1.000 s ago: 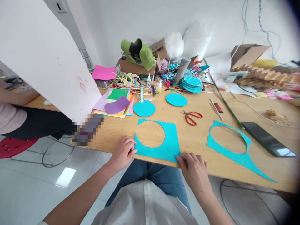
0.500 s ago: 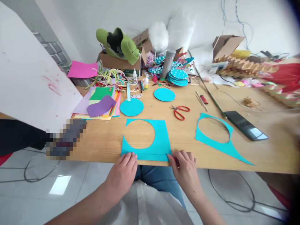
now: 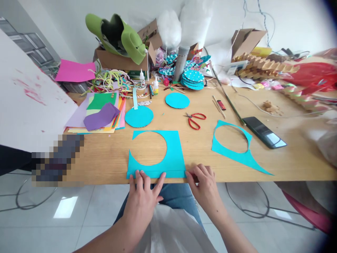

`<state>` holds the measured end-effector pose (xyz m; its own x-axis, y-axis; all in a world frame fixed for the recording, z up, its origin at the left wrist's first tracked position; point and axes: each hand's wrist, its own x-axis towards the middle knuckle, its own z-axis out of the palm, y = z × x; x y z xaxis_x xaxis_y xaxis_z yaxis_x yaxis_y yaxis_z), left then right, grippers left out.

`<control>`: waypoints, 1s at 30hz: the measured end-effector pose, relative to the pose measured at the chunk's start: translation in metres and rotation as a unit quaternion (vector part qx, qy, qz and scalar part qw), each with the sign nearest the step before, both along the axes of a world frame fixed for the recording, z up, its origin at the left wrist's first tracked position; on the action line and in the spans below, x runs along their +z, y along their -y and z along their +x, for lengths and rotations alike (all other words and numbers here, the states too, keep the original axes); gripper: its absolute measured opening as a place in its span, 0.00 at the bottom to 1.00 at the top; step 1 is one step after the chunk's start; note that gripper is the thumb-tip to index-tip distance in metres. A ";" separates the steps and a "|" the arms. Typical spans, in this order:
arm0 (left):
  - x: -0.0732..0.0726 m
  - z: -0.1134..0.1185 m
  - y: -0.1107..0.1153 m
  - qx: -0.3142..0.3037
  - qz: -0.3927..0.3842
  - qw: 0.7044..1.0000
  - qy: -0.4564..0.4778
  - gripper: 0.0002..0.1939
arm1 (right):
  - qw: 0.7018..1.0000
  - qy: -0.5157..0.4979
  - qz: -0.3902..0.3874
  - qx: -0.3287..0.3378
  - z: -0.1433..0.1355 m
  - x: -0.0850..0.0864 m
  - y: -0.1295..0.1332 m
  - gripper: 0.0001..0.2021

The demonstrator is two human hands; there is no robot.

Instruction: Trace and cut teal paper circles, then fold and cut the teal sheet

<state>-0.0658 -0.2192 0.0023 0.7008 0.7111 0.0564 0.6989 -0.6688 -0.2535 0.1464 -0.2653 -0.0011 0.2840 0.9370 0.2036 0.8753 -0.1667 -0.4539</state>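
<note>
A bright blue sheet of paper with a round hole cut through it lies at the table's front edge. The hole breaks through the sheet's left side, and a crease runs along the strip nearest me. My left hand presses on that strip with its fingers spread. At the sheet's lower right corner, my right hand is closed, thumb and bent forefinger on the paper's edge. Beyond the sheet are two blue discs, one with a pale strip on it and the other plain. Red-handled scissors rest to the right.
A second blue offcut lies at the right, near a black phone and a long thin stick. Coloured paper is stacked at the left. Glue bottles, a grey flask and blue discs stand behind.
My left hand has spread its fingers and slid right along the folded strip. My right hand stays at the corner. The whole view has shifted slightly.
</note>
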 end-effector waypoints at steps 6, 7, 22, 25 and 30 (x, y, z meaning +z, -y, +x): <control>-0.002 0.000 0.001 -0.001 0.005 1.000 -0.008 0.51 | 0.999 -0.042 0.025 -0.004 0.007 0.006 0.005 0.09; -0.002 0.001 0.001 0.000 0.006 1.000 -0.006 0.51 | 0.999 -0.027 0.040 0.002 0.005 0.008 0.005 0.08; -0.013 -0.006 0.009 0.023 -0.011 0.999 0.029 0.37 | 0.960 0.196 0.041 0.198 -0.061 -0.030 0.008 0.44; -0.015 -0.016 0.006 0.020 0.002 0.999 0.051 0.34 | 0.957 0.212 0.038 0.193 -0.051 -0.031 0.014 0.45; -0.012 -0.027 0.001 0.004 0.001 0.998 0.068 0.35 | 0.961 0.219 0.043 0.161 -0.038 -0.021 0.024 0.45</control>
